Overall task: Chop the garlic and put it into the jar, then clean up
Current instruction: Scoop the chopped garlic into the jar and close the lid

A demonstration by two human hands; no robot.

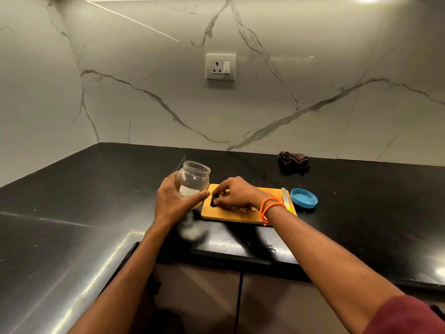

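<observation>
Maroon sleeve (pixel 404 317) at the bottom right corner, and from it the right arm reaches out over the black desk (pixel 72 213) to the wooden cutting board (pixel 250 216). Right hand (pixel 237 194) is down on the board's left end, beside the dark handle slot, fingers (pixel 220 190) curled and bunched together over the chopped garlic (pixel 238 209); pale pieces show under the palm, though whether the fingertips actually pinch any is hidden by the hand itself. Orange thread bands (pixel 269 208) circle that wrist. Over on the left, the left hand (pixel 173 201) grips the clear glass jar (pixel 193 179), fingers wrapped round its lower body with the thumb stretched across the front; the jar's mouth is open, it tilts a little toward the board, and it sits just off the board's left edge. It carries a white label, and I cannot tell whether anything is inside. On the board's right end lies a knife (pixel 286 198) with a pale blade and a lime-green handle. Just beside it, on the desk, rests the blue lid (pixel 304 198), upside down. Further back, near the marble wall (pixel 144 80), a dark crumpled cloth (pixel 294 160). Up on the wall, a white socket (pixel 220 66).
</observation>
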